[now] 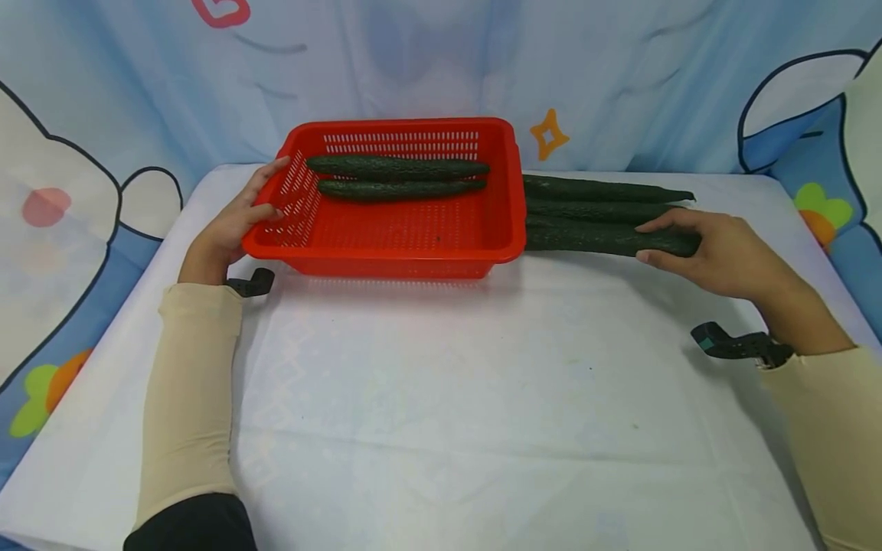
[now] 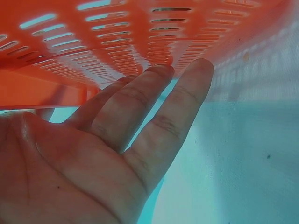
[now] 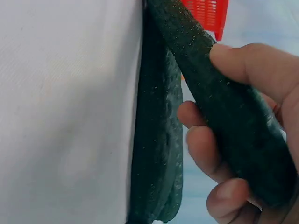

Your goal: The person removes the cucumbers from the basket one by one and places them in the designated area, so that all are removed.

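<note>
A red plastic basket (image 1: 386, 264) with slotted walls stands at the back of the table, and two dark green cucumbers (image 1: 396, 167) lie side by side in it. My left hand (image 1: 230, 229) holds its left rim, the thumb over the edge; in the left wrist view, long fingers (image 2: 173, 112) reach against the slotted outer wall. To the basket's right, my right hand (image 1: 723, 249) grips the near end of a cucumber (image 3: 224, 102) between thumb and fingers. Two more cucumbers (image 1: 599, 188) lie just behind it, their left ends close against the basket.
A white cloth (image 1: 441, 398) covers the table. Behind it hangs a light blue curtain (image 1: 427, 61) with cartoon prints, close to the basket's back. A dark wrist camera mount (image 1: 737, 342) sticks out from the right wrist, another (image 1: 251, 282) from the left.
</note>
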A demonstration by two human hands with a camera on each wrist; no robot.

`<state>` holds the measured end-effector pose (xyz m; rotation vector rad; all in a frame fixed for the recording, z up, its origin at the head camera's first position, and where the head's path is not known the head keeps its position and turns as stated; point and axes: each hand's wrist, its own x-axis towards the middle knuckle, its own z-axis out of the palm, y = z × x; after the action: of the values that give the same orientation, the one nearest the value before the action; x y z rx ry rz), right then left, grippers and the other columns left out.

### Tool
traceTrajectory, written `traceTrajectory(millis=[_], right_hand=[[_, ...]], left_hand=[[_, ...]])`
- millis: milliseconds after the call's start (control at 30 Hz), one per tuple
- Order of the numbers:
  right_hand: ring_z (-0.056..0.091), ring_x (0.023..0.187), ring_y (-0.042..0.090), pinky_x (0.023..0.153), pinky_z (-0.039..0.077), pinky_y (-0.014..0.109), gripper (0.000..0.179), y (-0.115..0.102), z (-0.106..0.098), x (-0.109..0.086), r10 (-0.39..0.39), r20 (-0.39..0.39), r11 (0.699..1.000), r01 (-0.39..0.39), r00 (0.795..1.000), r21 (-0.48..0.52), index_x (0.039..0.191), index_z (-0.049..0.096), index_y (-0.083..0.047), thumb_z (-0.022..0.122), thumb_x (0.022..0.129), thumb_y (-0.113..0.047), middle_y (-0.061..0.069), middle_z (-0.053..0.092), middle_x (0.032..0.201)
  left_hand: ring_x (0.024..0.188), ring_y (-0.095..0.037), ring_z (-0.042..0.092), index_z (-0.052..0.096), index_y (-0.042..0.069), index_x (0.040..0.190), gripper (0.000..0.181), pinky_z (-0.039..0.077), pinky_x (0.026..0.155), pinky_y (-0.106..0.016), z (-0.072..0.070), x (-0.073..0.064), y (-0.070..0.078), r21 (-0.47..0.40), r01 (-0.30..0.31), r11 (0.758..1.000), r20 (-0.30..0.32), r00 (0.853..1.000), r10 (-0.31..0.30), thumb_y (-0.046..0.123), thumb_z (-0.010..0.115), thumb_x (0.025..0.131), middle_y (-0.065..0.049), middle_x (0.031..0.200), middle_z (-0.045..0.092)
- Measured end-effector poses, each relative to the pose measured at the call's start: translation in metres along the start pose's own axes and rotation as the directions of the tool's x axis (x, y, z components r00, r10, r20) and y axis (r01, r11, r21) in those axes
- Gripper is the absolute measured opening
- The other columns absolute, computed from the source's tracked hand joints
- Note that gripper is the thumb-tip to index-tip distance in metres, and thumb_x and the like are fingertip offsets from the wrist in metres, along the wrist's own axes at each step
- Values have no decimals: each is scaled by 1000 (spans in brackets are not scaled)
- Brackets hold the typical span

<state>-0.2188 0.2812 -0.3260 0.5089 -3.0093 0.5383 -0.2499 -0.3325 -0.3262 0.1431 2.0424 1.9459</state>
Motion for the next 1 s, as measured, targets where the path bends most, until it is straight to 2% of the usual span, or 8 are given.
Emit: traceTrajectory(millis=[100, 167, 233, 267, 333, 533, 733, 1000], right_hand=[[56, 109, 46, 81, 48, 61, 44, 4, 4, 1, -1, -19, 1000, 1, 1000, 8, 122, 67, -9, 77, 84, -30, 30, 62, 124], [59, 94, 39, 68, 49, 50, 44, 8, 6, 1, 10, -12, 1000, -10, 1000, -7, 121, 69, -11, 78, 83, -31, 26, 67, 117], [58, 87, 33, 57, 42, 39, 43, 11, 8, 2, 20, 1, 999, -20, 1000, -25, 119, 71, -12, 79, 82, -32, 24, 69, 115], [56, 79, 30, 52, 37, 36, 44, 12, 9, 2, 27, 13, 999, -27, 1000, -34, 119, 71, -13, 80, 81, -33, 23, 70, 113], [53, 77, 28, 50, 31, 33, 44, 13, 10, 2, 37, 36, 998, -35, 999, -46, 119, 71, -14, 80, 81, -35, 23, 69, 114], [53, 90, 33, 56, 35, 34, 46, 16, 15, 4, 53, 59, 998, -50, 997, -44, 119, 71, -13, 80, 81, -36, 27, 65, 120], [55, 102, 36, 74, 45, 45, 44, 16, 17, 5, 55, 58, 998, -52, 997, -44, 119, 71, -12, 80, 81, -33, 25, 64, 123], [55, 92, 33, 65, 44, 36, 45, 16, 19, 6, 58, 82, 997, -54, 995, -48, 119, 70, -9, 81, 80, -31, 24, 65, 115]], left_hand=[[119, -24, 46, 23, 42, 153, 79, 60, 78, -25, 0, 0, 0, 14, -7, 1000, -7, 1000, 7, -5, 47, 94, -8, 153, 21], [118, -24, 47, 23, 43, 153, 79, 60, 78, -25, 0, 0, 0, 21, -5, 1000, -14, 1000, 6, -5, 47, 94, -8, 153, 21], [119, -25, 47, 23, 44, 152, 80, 60, 78, -25, 0, 0, 0, 26, -1, 1000, -20, 1000, 2, -5, 47, 94, -8, 153, 22], [119, -25, 47, 23, 44, 152, 80, 60, 78, -25, 0, 0, 0, 27, 2, 1000, -22, 1000, -1, -5, 47, 94, -8, 153, 22], [120, -25, 46, 23, 45, 152, 81, 60, 78, -25, 1, -1, 0, 29, 5, 1000, -24, 1000, -4, -6, 48, 93, -8, 153, 22], [119, -25, 46, 24, 42, 153, 80, 60, 78, -26, 1, 0, 0, 12, -17, 1000, -11, 1000, 17, -7, 46, 93, -8, 152, 22], [119, -25, 46, 25, 42, 153, 80, 60, 77, -26, 1, 0, 0, 1, -18, 1000, -14, 1000, 18, -7, 47, 93, -8, 152, 22], [121, -25, 44, 25, 43, 152, 81, 60, 77, -26, 2, 0, 0, -5, -2, 1000, -22, 1000, 2, -7, 47, 93, -6, 152, 23]])
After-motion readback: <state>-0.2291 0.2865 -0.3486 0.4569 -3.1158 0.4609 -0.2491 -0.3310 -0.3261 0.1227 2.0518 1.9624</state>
